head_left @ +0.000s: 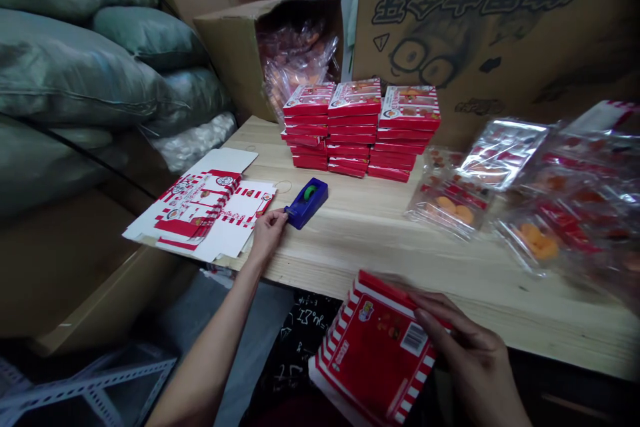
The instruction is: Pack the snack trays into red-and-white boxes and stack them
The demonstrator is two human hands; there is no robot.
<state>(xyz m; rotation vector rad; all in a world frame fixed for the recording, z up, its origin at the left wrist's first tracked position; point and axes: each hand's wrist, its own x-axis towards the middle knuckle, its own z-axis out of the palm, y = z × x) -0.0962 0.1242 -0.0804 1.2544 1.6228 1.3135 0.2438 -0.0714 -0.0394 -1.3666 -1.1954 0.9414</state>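
My left hand reaches to the front end of a blue tape dispenser on the wooden table; its fingers pinch at the dispenser's cutter, where any tape is too small to see. My right hand holds a red-and-white striped carton below the table's front edge, fingers closed along its upper right side. A pile of flat unfolded cartons lies just left of my left hand.
Three stacks of finished red boxes stand at the back of the table. Clear plastic packs with orange pieces spread over the right side. An open cardboard box of packs, big cartons and grey sacks surround the table.
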